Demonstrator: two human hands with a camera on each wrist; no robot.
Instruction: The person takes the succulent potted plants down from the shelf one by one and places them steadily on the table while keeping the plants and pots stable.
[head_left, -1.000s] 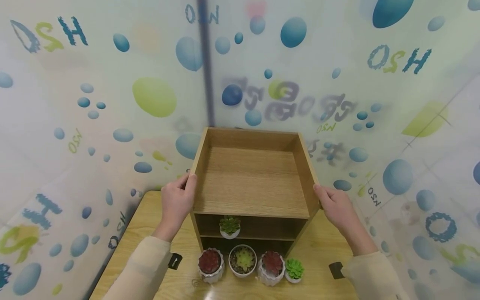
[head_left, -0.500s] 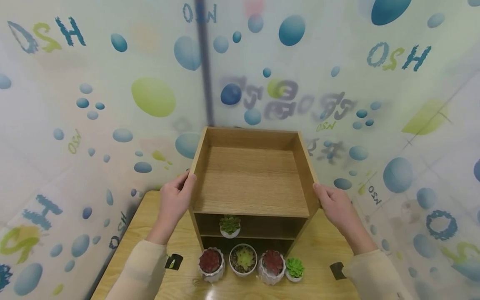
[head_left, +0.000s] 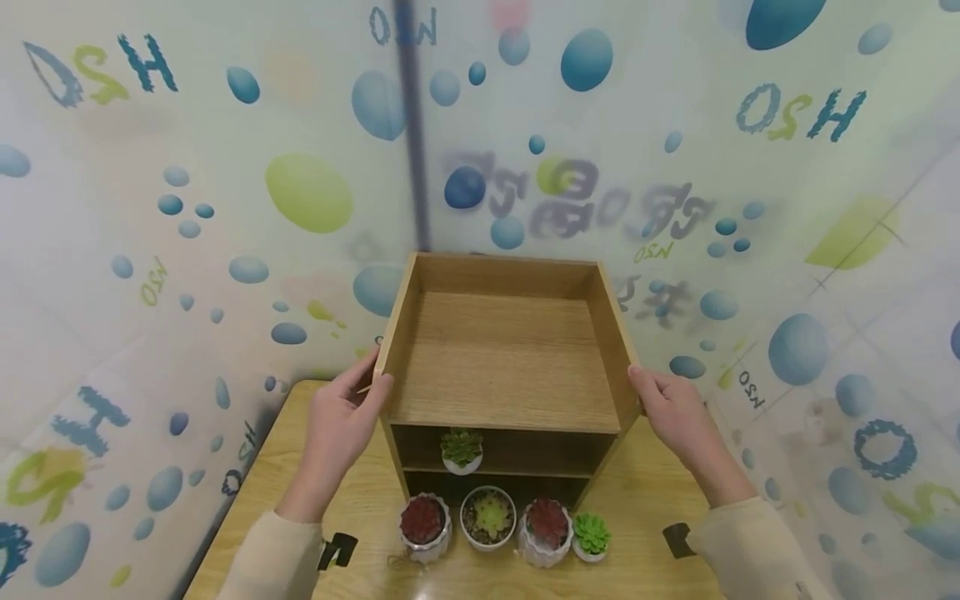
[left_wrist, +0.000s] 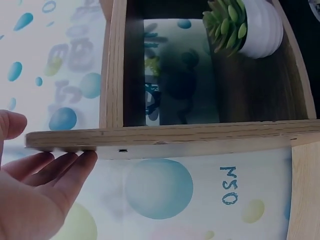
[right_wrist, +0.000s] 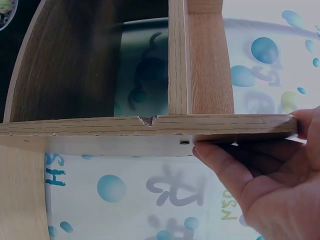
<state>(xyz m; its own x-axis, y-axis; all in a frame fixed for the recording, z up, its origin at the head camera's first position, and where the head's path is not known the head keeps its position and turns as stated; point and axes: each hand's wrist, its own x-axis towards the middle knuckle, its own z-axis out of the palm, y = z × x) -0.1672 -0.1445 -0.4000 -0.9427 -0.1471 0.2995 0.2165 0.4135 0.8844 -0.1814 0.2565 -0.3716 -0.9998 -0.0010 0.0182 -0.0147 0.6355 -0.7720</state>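
Observation:
A wooden shelf unit (head_left: pixel 510 358) stands on the table in the head view, its top an open tray with low sides. My left hand (head_left: pixel 341 429) is at its left side panel; in the left wrist view the straightened fingers (left_wrist: pixel 70 175) touch the outer face while the thumb stands apart from the panel. My right hand (head_left: pixel 678 421) grips the right side panel, thumb over the edge and fingers against the outer face, as the right wrist view shows. A green succulent in a white pot (head_left: pixel 462 454) sits on the shelf board below the tray.
Before the unit stand two dark red succulents, one in a left white pot (head_left: pixel 426 546) and one in a right white pot (head_left: pixel 546 550). Between them is a yellow-green succulent (head_left: pixel 491 517); a small bright green plant (head_left: pixel 592 533) stands at the right. A patterned curtain (head_left: pixel 225 208) hangs close behind.
My left hand has slid slightly down and left, and its thumb and fingers have spread from their earlier grip on the panel. The right hand and the shelf unit stay as they were.

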